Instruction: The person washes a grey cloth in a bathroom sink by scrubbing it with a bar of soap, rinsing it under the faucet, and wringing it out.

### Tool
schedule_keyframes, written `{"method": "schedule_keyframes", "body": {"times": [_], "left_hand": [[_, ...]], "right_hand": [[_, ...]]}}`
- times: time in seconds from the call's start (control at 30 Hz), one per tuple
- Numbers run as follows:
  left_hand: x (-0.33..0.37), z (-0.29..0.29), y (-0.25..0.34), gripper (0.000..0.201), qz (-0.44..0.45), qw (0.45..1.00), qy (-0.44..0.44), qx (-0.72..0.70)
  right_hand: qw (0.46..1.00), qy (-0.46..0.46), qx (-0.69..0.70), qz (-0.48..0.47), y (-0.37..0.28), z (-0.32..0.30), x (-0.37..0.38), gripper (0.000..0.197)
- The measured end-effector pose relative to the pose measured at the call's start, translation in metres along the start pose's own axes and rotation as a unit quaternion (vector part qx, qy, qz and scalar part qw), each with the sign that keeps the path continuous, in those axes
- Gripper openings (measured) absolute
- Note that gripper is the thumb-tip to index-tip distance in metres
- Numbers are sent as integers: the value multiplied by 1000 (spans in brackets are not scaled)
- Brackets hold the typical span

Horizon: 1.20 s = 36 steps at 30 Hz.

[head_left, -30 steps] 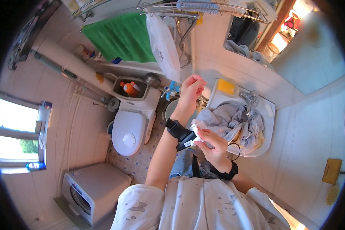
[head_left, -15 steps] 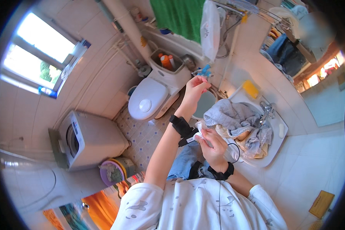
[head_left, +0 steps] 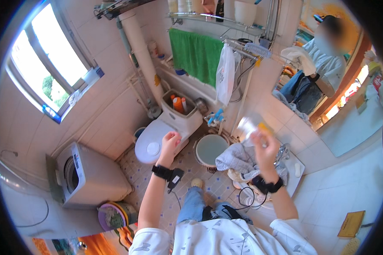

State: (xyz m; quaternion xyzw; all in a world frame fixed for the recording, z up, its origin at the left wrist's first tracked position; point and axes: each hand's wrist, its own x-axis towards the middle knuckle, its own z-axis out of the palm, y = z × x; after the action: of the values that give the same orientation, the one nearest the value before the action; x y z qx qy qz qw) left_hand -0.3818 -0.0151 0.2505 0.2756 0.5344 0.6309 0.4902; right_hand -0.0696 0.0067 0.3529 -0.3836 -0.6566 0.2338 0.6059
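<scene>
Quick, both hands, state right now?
Left hand: fingers curled closed, nothing visible in it.
Right hand: closed on a white item, too blurred to identify.

Over at the person's left, the washing machine stands on the floor with a basin close by. Ahead is the toilet, bottles in its tank, a towel hanging behind. A bucket sits to the toilet's right; farther right, cloths lie heaped in the sink, a mirror on the wall above.
</scene>
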Motion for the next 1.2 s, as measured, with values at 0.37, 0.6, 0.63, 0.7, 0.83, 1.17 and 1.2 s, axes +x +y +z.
{"method": "schedule_keyframes", "body": {"times": [0.37, 0.6, 0.63, 0.7, 0.83, 1.17, 1.2], "left_hand": [[72, 29, -10, 6, -56, 991, -122, 21], [91, 94, -28, 8, -77, 946, -306, 73], [89, 96, -35, 8, -65, 937, -327, 106], [79, 114, -54, 9, -39, 907, -391, 152], [31, 147, -102, 18, -81, 800, -546, 234], [-49, 214, -182, 44, 50, 700, -615, 360], [-51, 221, -193, 46, 79, 696, -608, 375]], "right_hand": [[907, -16, -408, -103, -22, -5, 265, 31], [937, 54, -300, -171, -30, -18, 215, 28], [937, 74, -293, -175, -36, -20, 196, 27], [948, 132, -277, -88, -45, -34, 152, 24], [926, 206, -298, 104, -22, -80, 27, 20], [786, 286, -305, 455, -9, -142, -214, 28], [773, 283, -306, 478, -7, -151, -228, 28]]}}
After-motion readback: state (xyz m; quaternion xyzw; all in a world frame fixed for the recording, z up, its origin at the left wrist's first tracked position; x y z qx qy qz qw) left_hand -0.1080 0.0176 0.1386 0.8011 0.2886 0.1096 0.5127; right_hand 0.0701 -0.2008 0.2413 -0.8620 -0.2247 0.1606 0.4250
